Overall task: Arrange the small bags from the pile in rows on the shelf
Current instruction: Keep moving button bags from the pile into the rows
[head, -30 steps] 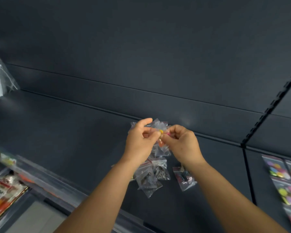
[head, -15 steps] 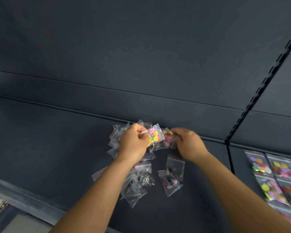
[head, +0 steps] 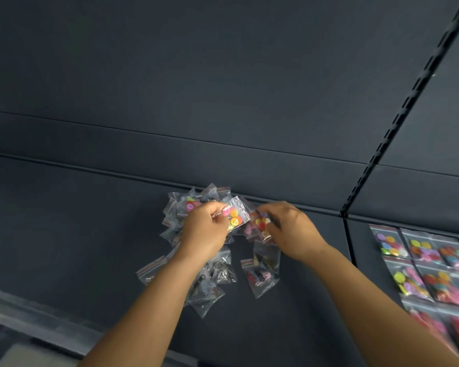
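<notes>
Centrally, a bag of buttons (head: 233, 217) pinched by the left hand (head: 204, 229), another bag (head: 260, 223) gripped by the right hand (head: 292, 229), the pile (head: 212, 274) beneath, rows of bags (head: 429, 263) laid at 3 o'clock on the shelf (head: 77, 221).

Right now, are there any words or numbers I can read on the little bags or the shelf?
None can be read.
Pile of small bags: red strips along the tops, no legible print.
Bag of coloured buttons in the left hand: no label visible.
Rows of bags on the right: too blurred.
Dark shelf: no signs.
</notes>
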Action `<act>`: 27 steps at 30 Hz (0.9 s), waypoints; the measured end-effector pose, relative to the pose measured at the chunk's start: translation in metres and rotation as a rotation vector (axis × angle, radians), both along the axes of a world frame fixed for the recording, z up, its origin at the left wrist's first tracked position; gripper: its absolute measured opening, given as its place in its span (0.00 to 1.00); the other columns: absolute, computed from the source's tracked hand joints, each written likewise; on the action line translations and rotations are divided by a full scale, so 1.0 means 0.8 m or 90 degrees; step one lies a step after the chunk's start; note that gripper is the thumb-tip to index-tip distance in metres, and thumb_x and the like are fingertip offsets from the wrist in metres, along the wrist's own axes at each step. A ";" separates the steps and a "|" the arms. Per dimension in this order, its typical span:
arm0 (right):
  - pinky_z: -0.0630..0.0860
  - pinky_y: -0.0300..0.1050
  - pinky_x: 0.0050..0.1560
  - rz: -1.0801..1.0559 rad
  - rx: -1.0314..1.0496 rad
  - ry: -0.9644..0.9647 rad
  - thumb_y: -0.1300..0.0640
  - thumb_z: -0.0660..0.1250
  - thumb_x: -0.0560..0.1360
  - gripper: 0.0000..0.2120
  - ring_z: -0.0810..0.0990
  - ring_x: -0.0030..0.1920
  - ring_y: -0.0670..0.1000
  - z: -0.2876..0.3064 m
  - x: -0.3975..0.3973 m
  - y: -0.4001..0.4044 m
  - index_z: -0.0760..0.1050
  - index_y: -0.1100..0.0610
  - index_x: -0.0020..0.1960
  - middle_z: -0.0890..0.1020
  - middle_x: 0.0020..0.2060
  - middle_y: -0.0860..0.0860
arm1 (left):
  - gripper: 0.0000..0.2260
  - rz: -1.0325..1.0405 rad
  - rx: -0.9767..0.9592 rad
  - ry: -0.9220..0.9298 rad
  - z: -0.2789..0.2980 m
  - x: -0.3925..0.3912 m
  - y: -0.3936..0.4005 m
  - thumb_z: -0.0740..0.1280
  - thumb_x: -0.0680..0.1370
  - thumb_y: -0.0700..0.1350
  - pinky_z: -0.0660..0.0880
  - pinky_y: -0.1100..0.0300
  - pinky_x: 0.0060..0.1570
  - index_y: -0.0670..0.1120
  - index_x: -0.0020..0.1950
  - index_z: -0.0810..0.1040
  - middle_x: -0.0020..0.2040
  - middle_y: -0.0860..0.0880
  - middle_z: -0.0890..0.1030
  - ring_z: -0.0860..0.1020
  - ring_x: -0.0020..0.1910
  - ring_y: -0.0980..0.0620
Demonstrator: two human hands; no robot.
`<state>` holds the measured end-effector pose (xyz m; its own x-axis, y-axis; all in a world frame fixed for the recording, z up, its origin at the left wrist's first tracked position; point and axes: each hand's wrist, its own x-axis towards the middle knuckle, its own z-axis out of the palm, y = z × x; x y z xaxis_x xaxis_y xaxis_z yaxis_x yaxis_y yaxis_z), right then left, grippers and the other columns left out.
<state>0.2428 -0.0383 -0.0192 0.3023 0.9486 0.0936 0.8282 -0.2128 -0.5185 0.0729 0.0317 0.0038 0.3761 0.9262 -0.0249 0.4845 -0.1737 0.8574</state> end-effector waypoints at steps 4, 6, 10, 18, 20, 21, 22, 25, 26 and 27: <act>0.72 0.50 0.61 0.050 -0.076 0.012 0.59 0.62 0.75 0.26 0.73 0.60 0.54 -0.005 -0.008 0.018 0.64 0.47 0.71 0.77 0.59 0.48 | 0.07 -0.005 -0.027 -0.042 0.001 -0.011 -0.008 0.63 0.79 0.43 0.79 0.53 0.46 0.49 0.52 0.80 0.41 0.55 0.81 0.82 0.41 0.50; 0.74 0.50 0.57 0.031 -0.081 0.001 0.61 0.63 0.72 0.26 0.75 0.52 0.53 -0.004 -0.009 0.023 0.67 0.47 0.68 0.78 0.48 0.47 | 0.05 -0.008 -0.030 -0.053 0.002 -0.016 -0.012 0.65 0.78 0.46 0.79 0.53 0.48 0.50 0.48 0.80 0.42 0.55 0.82 0.83 0.42 0.51; 0.76 0.46 0.49 -0.081 -0.124 -0.025 0.59 0.68 0.71 0.22 0.77 0.52 0.54 0.009 -0.007 0.017 0.72 0.51 0.64 0.80 0.50 0.52 | 0.06 0.001 -0.049 -0.084 0.000 -0.025 -0.015 0.65 0.78 0.45 0.80 0.53 0.46 0.47 0.51 0.80 0.44 0.51 0.83 0.82 0.42 0.51; 0.70 0.35 0.31 -0.243 0.087 0.287 0.61 0.69 0.71 0.03 0.77 0.33 0.45 0.052 -0.021 -0.045 0.79 0.56 0.38 0.82 0.33 0.48 | 0.01 -0.036 -0.042 -0.114 0.002 -0.022 -0.035 0.66 0.76 0.43 0.72 0.63 0.36 0.49 0.46 0.76 0.43 0.53 0.80 0.77 0.38 0.56; 0.72 0.35 0.32 -0.287 0.130 0.410 0.60 0.71 0.71 0.05 0.77 0.32 0.44 0.062 -0.028 -0.062 0.77 0.57 0.37 0.82 0.32 0.50 | 0.04 -0.047 -0.034 -0.134 0.005 -0.016 -0.044 0.65 0.77 0.42 0.74 0.62 0.43 0.51 0.50 0.76 0.47 0.55 0.80 0.78 0.45 0.56; 0.74 0.36 0.34 -0.301 0.156 0.478 0.60 0.72 0.71 0.06 0.78 0.32 0.44 0.066 -0.032 -0.071 0.76 0.57 0.37 0.82 0.32 0.51 | 0.06 -0.048 -0.026 -0.146 0.006 -0.013 -0.049 0.64 0.78 0.42 0.74 0.63 0.43 0.50 0.52 0.77 0.46 0.54 0.80 0.78 0.45 0.56; 0.76 0.38 0.36 -0.312 0.188 0.543 0.60 0.71 0.72 0.08 0.79 0.32 0.44 0.069 -0.036 -0.079 0.75 0.58 0.36 0.81 0.31 0.51 | 0.06 -0.048 -0.020 -0.158 0.008 -0.008 -0.055 0.63 0.78 0.42 0.74 0.63 0.40 0.48 0.53 0.78 0.45 0.52 0.81 0.78 0.41 0.56; 0.77 0.40 0.39 -0.330 0.286 0.683 0.61 0.70 0.73 0.11 0.77 0.32 0.47 0.075 -0.052 -0.105 0.72 0.57 0.35 0.78 0.27 0.51 | 0.04 -0.049 -0.047 -0.201 0.013 0.008 -0.077 0.63 0.77 0.41 0.73 0.60 0.32 0.47 0.47 0.77 0.40 0.49 0.82 0.77 0.34 0.52; 0.76 0.40 0.39 -0.334 0.313 0.710 0.61 0.70 0.73 0.11 0.75 0.32 0.47 0.075 -0.057 -0.113 0.72 0.57 0.34 0.77 0.28 0.51 | 0.03 -0.052 -0.066 -0.223 0.016 0.013 -0.087 0.64 0.77 0.41 0.74 0.59 0.34 0.48 0.45 0.77 0.40 0.48 0.82 0.78 0.36 0.51; 0.75 0.39 0.38 -0.339 0.336 0.726 0.60 0.70 0.73 0.12 0.74 0.31 0.46 0.075 -0.063 -0.121 0.71 0.56 0.33 0.78 0.29 0.51 | 0.03 -0.058 -0.083 -0.240 0.018 0.019 -0.097 0.65 0.76 0.42 0.76 0.57 0.36 0.49 0.44 0.76 0.41 0.47 0.82 0.80 0.37 0.50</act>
